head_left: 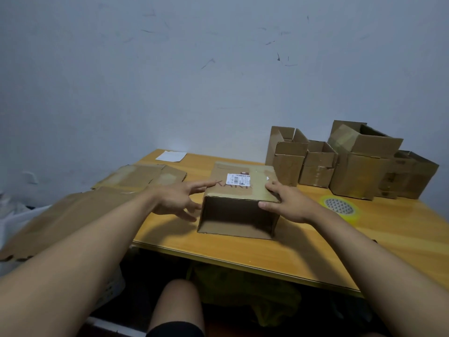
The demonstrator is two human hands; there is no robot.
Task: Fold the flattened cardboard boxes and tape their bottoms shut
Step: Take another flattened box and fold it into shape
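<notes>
Fingers [272,188] of the right hand [289,203] curl over the box [239,203] top's right edge, thumb at its front corner; the left hand [175,198], fingers spread and straight, touches its left wall; the box lies between them on the bench [243,254], open mouth toward the person; tape roll [339,206] just right of the right hand.

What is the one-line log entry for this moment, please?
box: on its side, opening faces person | right hand: grips box corner | left hand: open, touching
</notes>
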